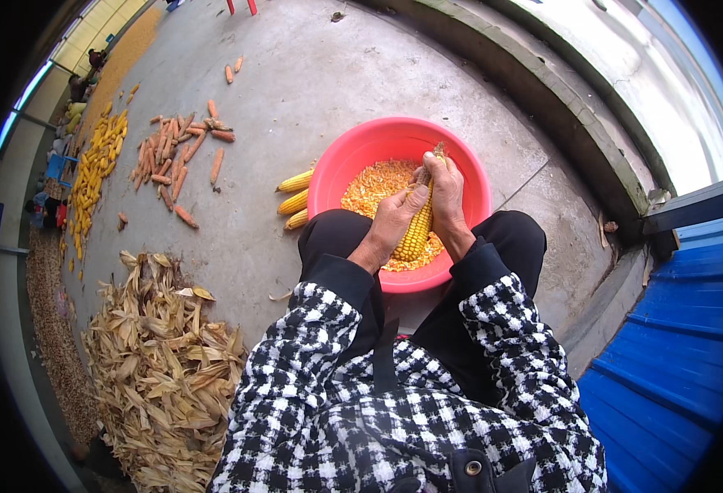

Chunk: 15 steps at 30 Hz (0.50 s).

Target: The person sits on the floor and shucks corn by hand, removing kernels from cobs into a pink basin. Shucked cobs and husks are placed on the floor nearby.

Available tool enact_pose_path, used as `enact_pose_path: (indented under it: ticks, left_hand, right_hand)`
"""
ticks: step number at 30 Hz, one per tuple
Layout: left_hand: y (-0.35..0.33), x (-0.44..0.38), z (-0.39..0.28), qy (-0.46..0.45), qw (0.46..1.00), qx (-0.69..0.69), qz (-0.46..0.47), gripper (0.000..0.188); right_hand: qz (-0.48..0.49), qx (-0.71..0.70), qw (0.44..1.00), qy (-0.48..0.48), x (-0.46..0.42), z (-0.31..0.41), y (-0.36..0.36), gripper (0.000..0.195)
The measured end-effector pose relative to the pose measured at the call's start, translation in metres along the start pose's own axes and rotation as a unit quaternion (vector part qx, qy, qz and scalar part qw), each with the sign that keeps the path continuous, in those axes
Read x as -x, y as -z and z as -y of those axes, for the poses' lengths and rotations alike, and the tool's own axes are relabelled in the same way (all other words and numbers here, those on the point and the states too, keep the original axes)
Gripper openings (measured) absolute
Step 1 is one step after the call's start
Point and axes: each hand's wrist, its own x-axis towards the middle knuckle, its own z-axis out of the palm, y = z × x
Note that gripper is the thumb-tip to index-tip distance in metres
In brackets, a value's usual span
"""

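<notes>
A yellow corn cob with kernels [415, 233] is held between my two hands over a pink plastic basin [330, 148]. My left hand [391, 223] grips its left side, thumb pointing up along the cob. Around the upper right side closes my right hand [449, 188]. The cob leans, its brownish tip [439, 150] showing above my right hand. Loose orange and yellow corn kernels [370, 182] cover the bottom of the basin, which stands between my knees. Three whole yellow cobs [293, 202] lie on the floor against the basin's left side.
Bare reddish cobs [167, 151] lie piled on the concrete floor [263, 142] at the left. Beyond them spread yellow cobs [96, 166]. Dry husks [164, 370] are heaped at the lower left. A concrete ledge [558, 105] and blue corrugated metal [669, 357] bound the right side.
</notes>
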Motion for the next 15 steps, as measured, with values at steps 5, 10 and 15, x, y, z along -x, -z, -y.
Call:
enact_pose_path:
  ticks: [5,10,15]
  left_hand:
    - [0.005,-0.005,0.011,-0.073,0.994,-0.081,0.010,0.036]
    - [0.010,-0.010,0.020,-0.150,0.961,-0.228,-0.049,0.040]
    - [0.005,-0.007,0.014,-0.037,0.998,0.004,-0.048,0.042]
  right_hand:
    - [-0.001,0.012,1.000,-0.014,0.000,-0.005,0.000,0.025]
    - [-0.005,0.048,0.999,-0.008,0.004,-0.007,-0.002,0.024]
    - [0.011,0.010,1.000,-0.014,0.002,-0.004,-0.003,0.023]
